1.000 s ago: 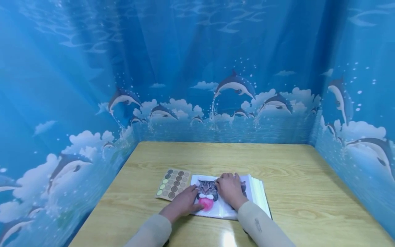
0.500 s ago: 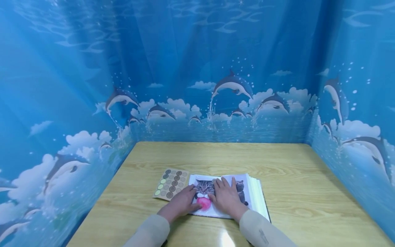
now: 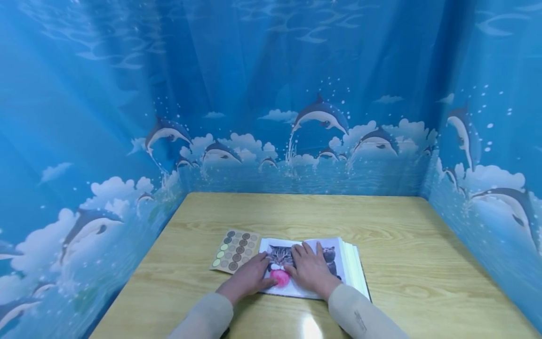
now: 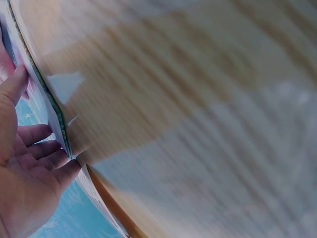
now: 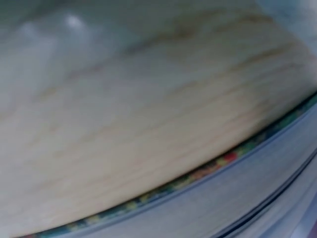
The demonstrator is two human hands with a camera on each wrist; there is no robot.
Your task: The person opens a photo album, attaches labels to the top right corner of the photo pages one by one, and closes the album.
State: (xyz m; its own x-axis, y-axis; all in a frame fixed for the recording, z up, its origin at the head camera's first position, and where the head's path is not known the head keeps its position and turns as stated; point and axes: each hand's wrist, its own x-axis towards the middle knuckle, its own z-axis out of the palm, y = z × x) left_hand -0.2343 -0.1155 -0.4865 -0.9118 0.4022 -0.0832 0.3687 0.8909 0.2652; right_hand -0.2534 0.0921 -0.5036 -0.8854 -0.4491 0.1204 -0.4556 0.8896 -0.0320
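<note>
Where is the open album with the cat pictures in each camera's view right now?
Head view: the album lies open below the centre.
Left wrist view: the album is a slanting strip at upper left, beside the left hand.
Right wrist view: the album crosses the lower right diagonally, seen edge-on.
Shared landmark: the wood-grain table.

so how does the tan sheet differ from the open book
The sheet is tan with printed circles; the book shows cat pictures on white pages. The sheet looks smaller and thin, the book larger and thicker. The right hand rests on the book, not the sheet. Both lie on the table.
</note>
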